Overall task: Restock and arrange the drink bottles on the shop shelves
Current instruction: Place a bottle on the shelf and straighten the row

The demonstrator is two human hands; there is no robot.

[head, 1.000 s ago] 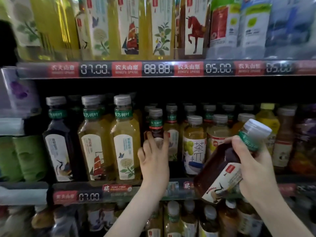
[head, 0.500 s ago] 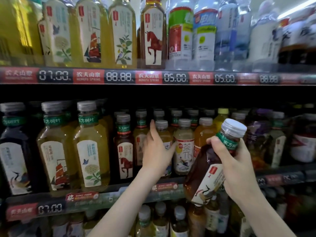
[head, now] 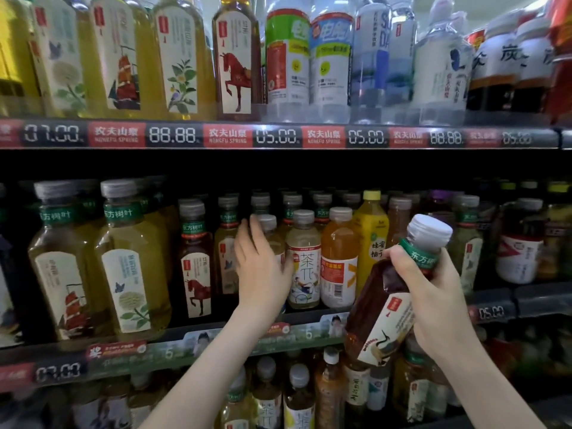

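1. The dark tea bottle [head: 380,308] is gripped round its neck and shoulder by the right hand [head: 433,292]. It is tilted with its cap up and to the right, in front of the middle shelf [head: 216,339] and not yet on it. It is judged to be held clear until a slot is made.
2. The left hand [head: 263,270] is reached in among the shelf's front rows, fingers straight and laid against a small pale-capped bottle [head: 268,222]. Nothing is seen to be grasped, and the thumb is hidden. A nudge to straighten or part the row is the likely purpose.
3. A horse-label bottle [head: 195,274] stands just to the left of that hand, and large yellow-green bottles [head: 133,267] stand further left. Rows are run front to back with labels turned outward, presumably so that each kind can be read by shoppers.
4. The shelf edges are faced with a price strip [head: 278,136] of red brand tags and digital figures. The recess behind the middle rows is dark. More bottles [head: 297,394] are packed on the shelf below, and taller ones are stood above.
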